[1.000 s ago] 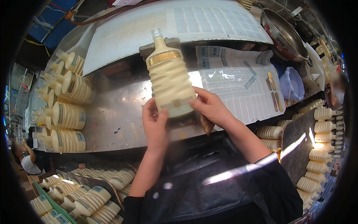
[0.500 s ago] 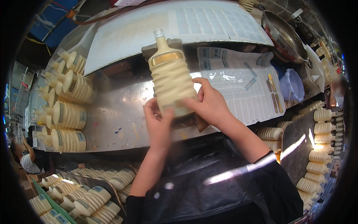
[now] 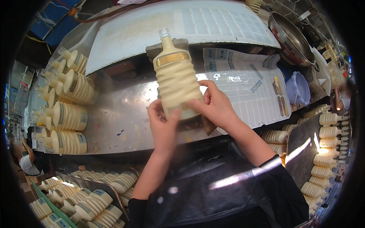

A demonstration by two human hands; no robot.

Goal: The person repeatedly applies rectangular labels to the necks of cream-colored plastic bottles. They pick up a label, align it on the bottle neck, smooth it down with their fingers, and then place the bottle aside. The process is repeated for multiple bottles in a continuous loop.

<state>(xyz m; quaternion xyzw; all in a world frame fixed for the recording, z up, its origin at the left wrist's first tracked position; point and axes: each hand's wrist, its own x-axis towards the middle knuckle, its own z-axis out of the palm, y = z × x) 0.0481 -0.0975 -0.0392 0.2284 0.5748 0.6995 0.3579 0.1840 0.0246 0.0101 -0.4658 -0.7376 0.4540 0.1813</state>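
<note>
A cream, wavy-ribbed bottle point(image 3: 177, 81) lies in front of me, with its clear neck end pointing away. Across its shoulder runs a gold label point(image 3: 172, 58). Near the base is a pale label point(image 3: 181, 111), partly under my thumbs. My left hand point(image 3: 162, 125) is closed around the lower left side, thumb on the front. From the right, my right hand point(image 3: 216, 104) grips the lower edge, its thumb pressed flat beside the other. A brownish block point(image 3: 154, 50) shows behind the bottle's shoulder; how the bottle rests on it is mostly hidden.
Right of the bottle lies a translucent label sheet point(image 3: 243, 100), mostly peeled. Beyond it are a lilac bucket point(image 3: 297, 89) and a large metal pan point(image 3: 292, 37). Similar bottles point(image 3: 70, 114) stand at the metal table's point(image 3: 114, 133) left; crates of bottles point(image 3: 93, 201) sit below. A white board point(image 3: 133, 36) spans the back.
The bottle and both hands appear slightly farther right in the picture, along with a small view shift. The thumbs stay on the lower label, and the grip looks the same.
</note>
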